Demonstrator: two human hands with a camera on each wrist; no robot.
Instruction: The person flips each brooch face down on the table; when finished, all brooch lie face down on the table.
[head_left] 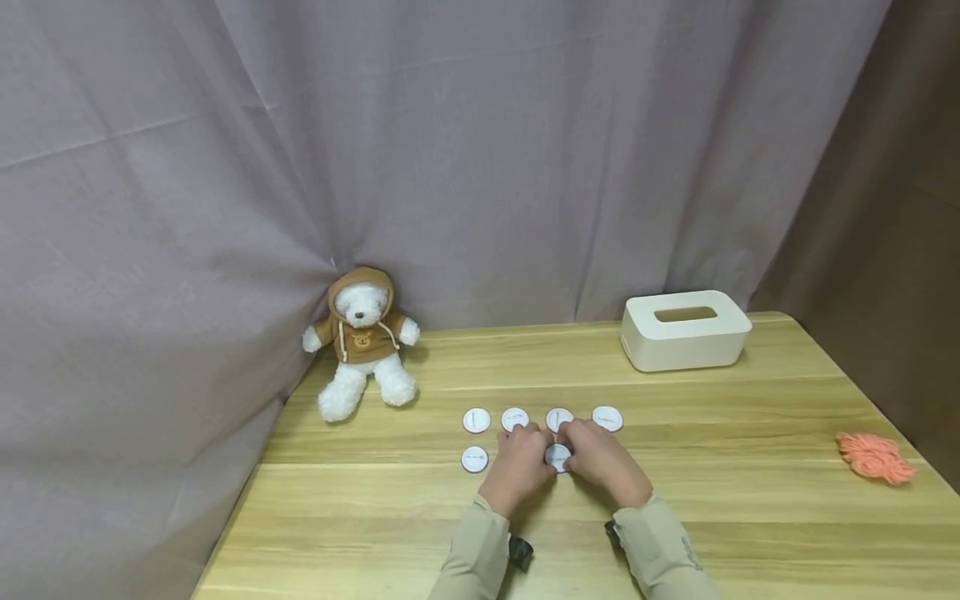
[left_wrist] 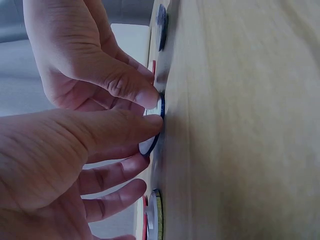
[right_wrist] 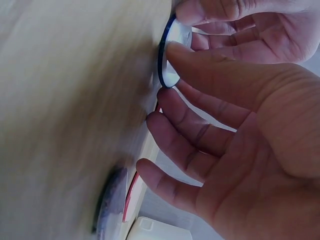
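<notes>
Both hands meet over one round white disc with a dark blue rim (head_left: 557,457), which carries a small dark marking on its face. My left hand (head_left: 519,465) pinches its left side, thumb on the white face (left_wrist: 148,145). From the opposite side, my right hand (head_left: 607,460) grips the same disc (right_wrist: 178,33) between thumb and fingers. The disc is held close to the tabletop. Just beyond the hands is a row of similar discs, among them one at the far left (head_left: 476,420) and one at the right (head_left: 607,418). Another disc (head_left: 475,459) lies left of my left hand.
A white teddy bear in a brown hoodie (head_left: 362,343) sits at the table's back left. Toward the back right stands a cream tissue box (head_left: 686,342). A bundle of coral yarn (head_left: 875,457) lies near the right edge of the wooden table (head_left: 360,517). Grey curtain (head_left: 480,167) hangs behind.
</notes>
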